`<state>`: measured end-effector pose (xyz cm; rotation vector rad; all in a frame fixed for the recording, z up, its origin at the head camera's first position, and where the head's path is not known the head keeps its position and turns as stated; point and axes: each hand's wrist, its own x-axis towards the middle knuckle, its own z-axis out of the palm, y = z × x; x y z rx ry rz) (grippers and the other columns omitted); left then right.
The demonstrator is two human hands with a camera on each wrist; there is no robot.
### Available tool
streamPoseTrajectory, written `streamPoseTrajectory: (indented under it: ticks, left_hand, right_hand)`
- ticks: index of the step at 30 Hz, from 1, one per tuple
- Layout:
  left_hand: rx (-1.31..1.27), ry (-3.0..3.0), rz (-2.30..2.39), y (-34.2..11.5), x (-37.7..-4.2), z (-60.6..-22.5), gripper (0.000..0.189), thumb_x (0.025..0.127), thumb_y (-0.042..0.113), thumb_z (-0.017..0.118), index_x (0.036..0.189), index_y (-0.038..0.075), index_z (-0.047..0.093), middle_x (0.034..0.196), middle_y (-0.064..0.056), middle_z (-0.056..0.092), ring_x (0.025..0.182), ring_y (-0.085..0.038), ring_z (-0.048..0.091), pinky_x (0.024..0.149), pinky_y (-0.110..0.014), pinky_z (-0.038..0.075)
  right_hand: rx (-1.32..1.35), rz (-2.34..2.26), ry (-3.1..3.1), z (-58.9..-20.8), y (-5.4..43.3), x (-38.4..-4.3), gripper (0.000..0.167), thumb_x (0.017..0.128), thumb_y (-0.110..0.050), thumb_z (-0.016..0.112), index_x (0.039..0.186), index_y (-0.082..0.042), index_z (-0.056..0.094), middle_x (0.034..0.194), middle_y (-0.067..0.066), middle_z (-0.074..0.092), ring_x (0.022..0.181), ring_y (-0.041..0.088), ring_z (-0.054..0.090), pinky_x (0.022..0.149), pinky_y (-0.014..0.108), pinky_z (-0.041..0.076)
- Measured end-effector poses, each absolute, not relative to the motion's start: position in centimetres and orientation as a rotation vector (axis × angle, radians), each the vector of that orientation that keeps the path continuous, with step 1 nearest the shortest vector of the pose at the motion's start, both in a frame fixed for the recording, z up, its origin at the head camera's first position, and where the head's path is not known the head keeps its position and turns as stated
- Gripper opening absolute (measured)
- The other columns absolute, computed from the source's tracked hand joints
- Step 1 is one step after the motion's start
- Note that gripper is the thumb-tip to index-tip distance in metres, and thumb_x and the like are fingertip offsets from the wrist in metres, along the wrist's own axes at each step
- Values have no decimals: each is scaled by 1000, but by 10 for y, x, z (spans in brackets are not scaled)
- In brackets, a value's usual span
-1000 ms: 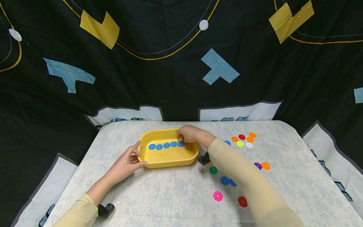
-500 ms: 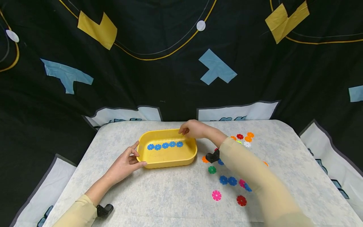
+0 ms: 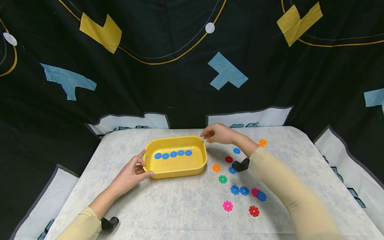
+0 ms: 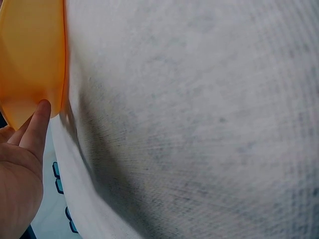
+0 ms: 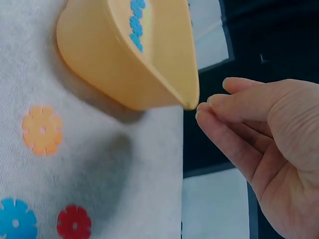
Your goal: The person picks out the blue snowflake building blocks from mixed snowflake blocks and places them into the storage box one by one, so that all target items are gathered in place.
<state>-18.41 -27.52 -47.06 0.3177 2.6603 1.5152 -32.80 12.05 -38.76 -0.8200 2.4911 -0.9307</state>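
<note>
A yellow plastic tray (image 3: 175,169) stands on the cloth-covered table, with several blue notched flower discs (image 3: 173,154) lying in a row on its floor. My left hand (image 3: 132,170) holds its left end, the thumb against the front side and the fingers around the corner; in the left wrist view the hand (image 4: 22,172) is partly cut off. My right hand (image 3: 221,134) is in the air just past the tray's far right corner, its fingers loosely curled with nothing between them. In the right wrist view the fingertips (image 5: 212,117) lie close to the tray's rim (image 5: 189,103).
To the right of the tray lie loose flower discs: an orange one (image 3: 216,168), a green one (image 3: 223,179), a pink one (image 3: 227,206), a red one (image 3: 253,211) and several blue ones (image 3: 235,190). A black curtain (image 3: 168,90) hangs behind the table (image 3: 168,210).
My right hand has come up out of the tray and moved right, past its far corner, leaving the blue disc at the row's right end. The left hand keeps its hold on the tray.
</note>
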Motion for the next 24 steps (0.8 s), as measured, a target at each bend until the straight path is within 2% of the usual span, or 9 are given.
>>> streamPoseTrajectory:
  ticks: [5, 15, 20, 24]
  left_hand:
    - [295, 2654, 1505, -274, -185, -471, 58, 86, 38, 84, 109, 3, 45, 169, -9, 19, 129, -39, 57, 95, -29, 55]
    - [283, 2666, 1473, -275, -184, -472, 60, 86, 41, 84, 110, 2, 45, 169, -9, 19, 130, -38, 57, 96, -28, 54]
    - [297, 2669, 1469, -276, -184, -472, 59, 87, 40, 83, 111, 2, 45, 169, -9, 19, 129, -38, 58, 96, -29, 54]
    - [310, 2660, 1487, -275, -185, -472, 59, 87, 39, 84, 111, 1, 45, 169, -10, 18, 129, -39, 57, 96, -28, 54]
  right_hand:
    - [-770, -992, 2507, -386, 141, -325, 28, 95, -1, 71, 122, -11, 72, 111, 3, 70, 100, 21, 65, 85, 31, 59]
    - [-696, -1071, 2544, -391, 184, -318, 28, 96, -2, 70, 123, -8, 71, 112, 4, 71, 101, 23, 65, 87, 35, 59]
    - [-680, -1025, 2564, -395, 200, -313, 29, 97, -4, 69, 126, -7, 69, 115, 6, 71, 106, 25, 65, 88, 34, 59]
    - [-646, -990, 2557, -401, 211, -311, 30, 97, -4, 67, 128, -5, 68, 121, 15, 69, 109, 26, 64, 89, 35, 58]
